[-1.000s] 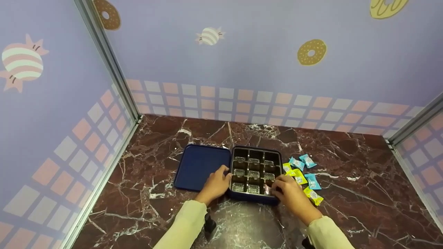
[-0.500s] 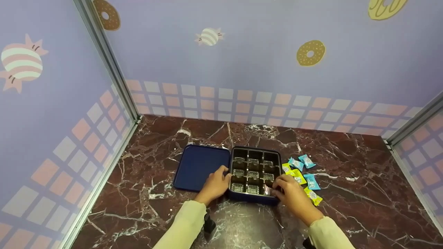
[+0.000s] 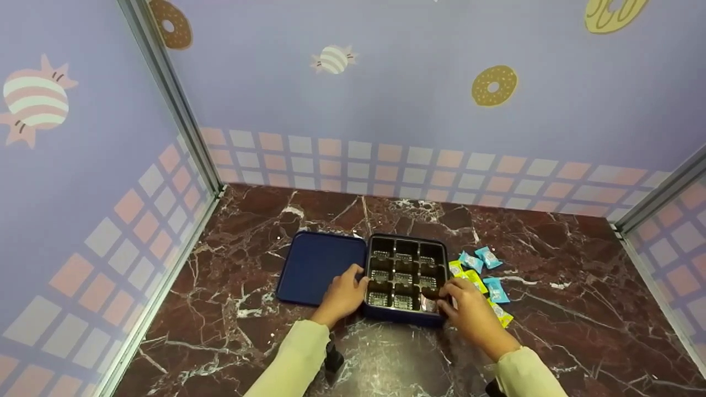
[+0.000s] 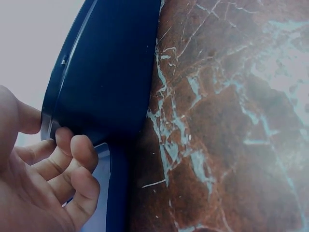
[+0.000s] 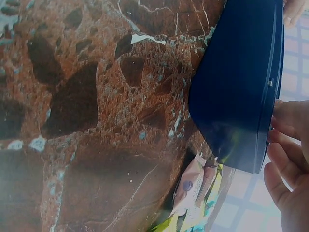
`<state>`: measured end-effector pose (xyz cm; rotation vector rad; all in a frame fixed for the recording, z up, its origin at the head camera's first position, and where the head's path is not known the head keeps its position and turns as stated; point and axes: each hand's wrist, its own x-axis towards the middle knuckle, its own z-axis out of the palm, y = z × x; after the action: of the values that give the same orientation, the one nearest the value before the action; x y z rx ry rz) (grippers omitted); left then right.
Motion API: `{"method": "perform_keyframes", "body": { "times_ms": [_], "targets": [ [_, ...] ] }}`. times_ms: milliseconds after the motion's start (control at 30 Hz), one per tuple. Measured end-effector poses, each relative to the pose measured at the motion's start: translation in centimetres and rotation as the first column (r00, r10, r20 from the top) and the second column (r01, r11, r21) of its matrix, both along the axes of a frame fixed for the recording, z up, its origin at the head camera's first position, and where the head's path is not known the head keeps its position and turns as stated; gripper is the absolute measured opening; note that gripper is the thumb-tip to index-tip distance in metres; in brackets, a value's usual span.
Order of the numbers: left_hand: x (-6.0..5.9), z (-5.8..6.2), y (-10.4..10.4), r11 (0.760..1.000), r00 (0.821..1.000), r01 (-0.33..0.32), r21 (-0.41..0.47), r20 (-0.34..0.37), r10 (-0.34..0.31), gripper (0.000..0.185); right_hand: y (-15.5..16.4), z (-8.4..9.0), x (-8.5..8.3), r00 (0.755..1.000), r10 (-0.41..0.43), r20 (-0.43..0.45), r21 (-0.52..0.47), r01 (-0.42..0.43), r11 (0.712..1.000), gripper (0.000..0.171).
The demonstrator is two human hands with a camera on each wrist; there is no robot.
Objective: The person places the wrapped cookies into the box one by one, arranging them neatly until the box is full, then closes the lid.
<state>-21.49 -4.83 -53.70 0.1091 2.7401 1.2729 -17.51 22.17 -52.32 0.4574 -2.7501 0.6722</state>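
A dark blue box [image 3: 402, 315] holds a black tray with several compartments, and its blue lid [image 3: 321, 267] lies flat on the left. My left hand [image 3: 345, 292] grips the box's left wall near the front corner, thumb at the rim and fingers curled against the outside. In the near right compartment sits a small pink-wrapped candy [image 3: 427, 303]. My right hand [image 3: 469, 309] is at the box's right rim beside that candy, fingers loosely bent. The right wrist view shows these fingertips [image 5: 277, 152] right at the rim, with nothing visible between them.
Blue-wrapped candies [image 3: 496, 290] and yellow-wrapped candies [image 3: 475, 280] lie to the right of the box, close by my right hand. Another pink-wrapped candy [image 5: 188, 186] lies among them, hidden in the head view. Patterned walls [image 3: 413, 160] enclose the marbled table [image 3: 265, 342].
My right hand has drawn slightly right, away from the near right compartment, and more of the pink candy shows there. The left hand has stayed on the box.
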Motion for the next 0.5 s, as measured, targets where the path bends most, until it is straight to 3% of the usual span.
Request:
{"method": "perform_keyframes", "body": {
  "times_ms": [367,500],
  "targets": [
    [0.09,0.13,0.18,1.000,1.000,-0.030,-0.006,-0.008,0.030,0.032,0.67,-0.05,0.17,0.999,-0.033,0.022,0.006,0.033,0.999,0.013],
    [0.11,0.06,0.19,0.999,0.999,-0.033,-0.012,-0.027,0.033,0.032,0.99,-0.16,0.20,0.999,-0.031,-0.033,0.013,0.031,0.999,0.014]
  ]
}}
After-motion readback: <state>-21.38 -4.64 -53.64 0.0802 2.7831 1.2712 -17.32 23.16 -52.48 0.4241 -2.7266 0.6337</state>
